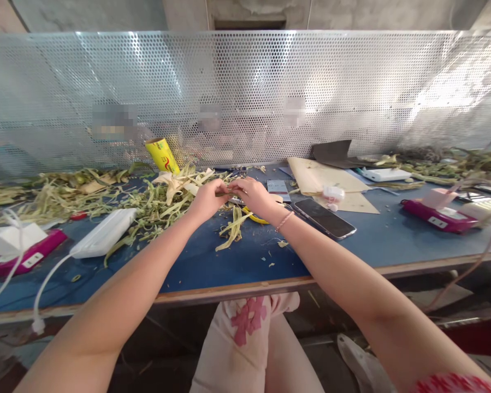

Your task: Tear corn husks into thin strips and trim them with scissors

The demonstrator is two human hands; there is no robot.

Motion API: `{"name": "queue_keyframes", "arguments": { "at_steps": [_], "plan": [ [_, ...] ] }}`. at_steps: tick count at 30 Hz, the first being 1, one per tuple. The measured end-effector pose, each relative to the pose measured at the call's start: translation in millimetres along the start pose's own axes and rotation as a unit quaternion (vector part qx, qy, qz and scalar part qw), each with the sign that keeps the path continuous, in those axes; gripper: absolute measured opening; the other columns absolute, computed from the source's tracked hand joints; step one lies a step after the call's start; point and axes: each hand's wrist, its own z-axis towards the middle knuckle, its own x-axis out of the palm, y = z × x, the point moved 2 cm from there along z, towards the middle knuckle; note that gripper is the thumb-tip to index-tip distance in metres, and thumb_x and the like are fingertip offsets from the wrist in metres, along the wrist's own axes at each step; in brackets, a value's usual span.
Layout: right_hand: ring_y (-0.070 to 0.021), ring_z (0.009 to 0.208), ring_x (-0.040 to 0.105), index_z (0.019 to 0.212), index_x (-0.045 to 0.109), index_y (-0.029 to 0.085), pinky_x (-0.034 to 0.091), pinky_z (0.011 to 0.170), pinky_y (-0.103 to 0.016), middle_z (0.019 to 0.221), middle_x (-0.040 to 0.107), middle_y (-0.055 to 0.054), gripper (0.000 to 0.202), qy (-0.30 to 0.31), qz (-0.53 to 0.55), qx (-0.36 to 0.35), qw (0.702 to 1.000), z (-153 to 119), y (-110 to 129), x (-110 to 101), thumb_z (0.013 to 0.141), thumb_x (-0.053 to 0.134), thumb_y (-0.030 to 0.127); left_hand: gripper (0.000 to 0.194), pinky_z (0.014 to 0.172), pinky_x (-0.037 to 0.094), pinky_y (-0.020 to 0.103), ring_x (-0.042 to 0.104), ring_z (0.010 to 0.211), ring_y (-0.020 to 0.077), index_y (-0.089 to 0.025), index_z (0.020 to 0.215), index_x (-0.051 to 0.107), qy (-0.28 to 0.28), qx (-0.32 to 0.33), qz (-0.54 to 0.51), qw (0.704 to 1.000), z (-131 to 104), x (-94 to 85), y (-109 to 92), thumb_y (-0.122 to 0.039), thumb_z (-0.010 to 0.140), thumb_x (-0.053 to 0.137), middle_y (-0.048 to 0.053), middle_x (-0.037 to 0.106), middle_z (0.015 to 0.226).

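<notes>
My left hand (207, 200) and my right hand (256, 197) meet over the blue table, fingers bent and closed together. Whatever they pinch is small and hidden by the fingers. A heap of dry greenish-yellow leaf strips (159, 204) lies against my left hand's side. Below the hands a small tuft of pale strips (234, 228) rests on the tabletop. Beneath my right hand shows a curved yellow piece (254, 217), mostly covered. A dark-screened phone (325, 218) lies to the right of my right wrist.
Yellow roll (162, 155) leans near the perforated metal screen (245, 82). A white power bank (105, 232) and magenta power strip (26, 256) sit left, another magenta strip (437, 216) right. Brown paper (323, 177) lies behind the phone. Cables hang over the table edge (245, 288).
</notes>
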Motion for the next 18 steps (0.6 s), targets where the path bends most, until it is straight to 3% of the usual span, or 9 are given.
{"name": "queue_keyframes", "arguments": {
  "at_steps": [6,11,18],
  "plan": [
    [-0.0165,0.087,0.056,0.09,0.063,0.018,0.042,0.081,-0.031,0.089,0.065,-0.005,0.023,-0.043,-0.018,-0.038,0.998,-1.1,0.5,-3.3,0.085,0.041,0.012,0.031,0.061,0.041,0.025,0.057,0.058,0.0125,-0.017,0.061,0.045,0.001,-0.075,-0.132,0.988,0.4,2.8,-4.2,-0.021,0.052,0.074,-0.003,0.06,0.056],
    [-0.02,0.096,0.048,0.092,0.061,0.018,0.037,0.088,-0.036,0.099,0.058,-0.009,0.025,-0.106,-0.123,-0.103,0.981,-6.2,11.6,-16.2,0.083,0.038,0.009,0.028,0.053,0.035,0.021,0.055,0.054,0.0099,-0.016,0.061,0.046,-0.033,-0.12,-0.2,0.972,-1.9,2.4,-7.0,-0.018,0.054,0.073,-0.001,0.061,0.054],
    [-0.0229,0.098,0.042,0.096,0.059,0.023,0.034,0.084,-0.038,0.106,0.055,-0.007,0.017,-0.013,-0.213,-0.176,0.961,-9.9,7.6,-11.9,0.082,0.05,0.019,0.026,0.044,0.026,0.018,0.045,0.045,0.0058,-0.016,0.06,0.046,-0.054,-0.163,-0.244,0.954,-1.0,0.8,-3.1,-0.013,0.051,0.07,-0.005,0.052,0.046]
  ]
}}
